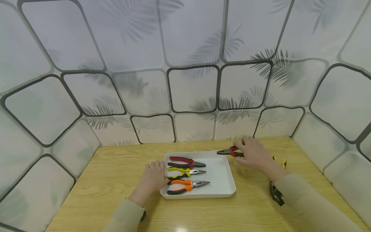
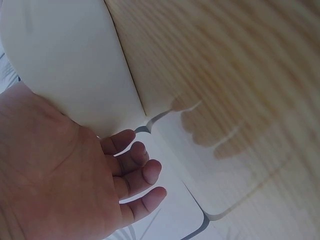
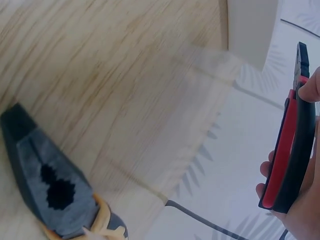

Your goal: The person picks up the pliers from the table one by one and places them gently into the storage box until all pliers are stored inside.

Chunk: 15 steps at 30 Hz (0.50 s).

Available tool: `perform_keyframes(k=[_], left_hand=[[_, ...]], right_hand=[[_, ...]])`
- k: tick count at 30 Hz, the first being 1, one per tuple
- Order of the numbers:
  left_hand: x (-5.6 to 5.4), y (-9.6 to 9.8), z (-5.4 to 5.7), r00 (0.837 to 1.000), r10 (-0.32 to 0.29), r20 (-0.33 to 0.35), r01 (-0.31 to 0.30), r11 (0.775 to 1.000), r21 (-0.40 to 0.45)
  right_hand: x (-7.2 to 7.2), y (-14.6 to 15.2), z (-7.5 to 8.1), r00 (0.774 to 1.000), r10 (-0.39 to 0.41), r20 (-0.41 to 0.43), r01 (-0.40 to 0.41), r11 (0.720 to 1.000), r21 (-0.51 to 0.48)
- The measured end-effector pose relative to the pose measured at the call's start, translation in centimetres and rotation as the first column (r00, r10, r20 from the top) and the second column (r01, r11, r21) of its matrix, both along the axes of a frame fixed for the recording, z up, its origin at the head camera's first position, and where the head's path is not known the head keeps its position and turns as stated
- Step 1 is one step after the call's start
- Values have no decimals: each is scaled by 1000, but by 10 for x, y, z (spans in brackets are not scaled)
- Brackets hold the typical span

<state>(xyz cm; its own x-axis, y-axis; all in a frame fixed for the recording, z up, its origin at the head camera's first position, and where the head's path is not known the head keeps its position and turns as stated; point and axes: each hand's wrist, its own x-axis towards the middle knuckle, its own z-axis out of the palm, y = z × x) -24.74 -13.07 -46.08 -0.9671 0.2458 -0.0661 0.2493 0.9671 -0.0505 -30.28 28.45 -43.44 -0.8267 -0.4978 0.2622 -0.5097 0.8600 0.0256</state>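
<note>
Combination pliers (image 1: 227, 152) with red and black handles are gripped in my right hand (image 1: 253, 154), beside the tray's far right corner. In the right wrist view the fingers hold these pliers (image 3: 290, 150) by the handles, jaws upward. My left hand (image 1: 154, 176) rests against the left side of the white tray (image 1: 218, 195). The left wrist view shows its fingers loosely bent, the thumb hidden. Inside the tray lie red-and-black pliers (image 1: 191, 165), yellow-and-black long-nose pliers (image 1: 188, 172) and orange-and-black long-nose pliers (image 1: 191, 185), their jaws pointing right.
Another pair of pliers (image 3: 55, 185) with yellowish handles lies on the wooden table (image 1: 116, 180), seen in the right wrist view. Yellow handle ends (image 1: 284, 164) show past the right forearm, near a dark object (image 1: 277, 195). Patterned panels (image 1: 194, 90) surround the table.
</note>
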Motion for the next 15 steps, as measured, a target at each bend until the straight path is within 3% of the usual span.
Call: perform_keyframes(k=[15], left_hand=[[1, 2, 3, 1000, 9, 10, -9, 1000, 26]], right_hand=[[6, -14, 2, 999, -19, 29, 20, 1000, -13]])
